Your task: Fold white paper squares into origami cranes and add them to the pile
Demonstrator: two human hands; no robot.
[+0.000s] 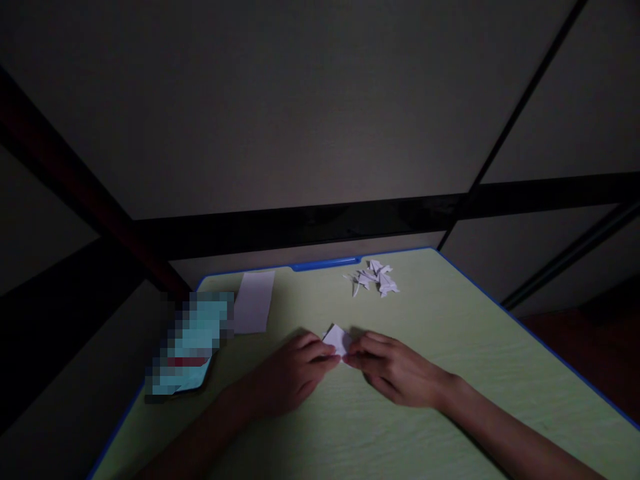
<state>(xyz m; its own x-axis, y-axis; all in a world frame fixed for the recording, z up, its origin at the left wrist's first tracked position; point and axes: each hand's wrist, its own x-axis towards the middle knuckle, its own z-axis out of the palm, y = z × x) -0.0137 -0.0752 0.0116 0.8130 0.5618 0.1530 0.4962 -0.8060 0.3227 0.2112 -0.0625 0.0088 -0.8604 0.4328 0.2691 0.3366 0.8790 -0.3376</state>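
A small piece of folded white paper (337, 339) lies on the light green table (450, 347) near its middle. My left hand (290, 373) pinches the paper's left side with closed fingertips. My right hand (395, 370) pinches its right side, fingers pressed together. Both forearms reach in from the near edge. The lower part of the paper is hidden between my fingertips.
A pile of several folded white paper figures (374, 279) lies at the table's far edge. A stack of white paper sheets (254, 301) sits at the far left, with a blurred blue-green packet (193, 343) beside it. The table's blue rim (325, 263) borders a dim wall.
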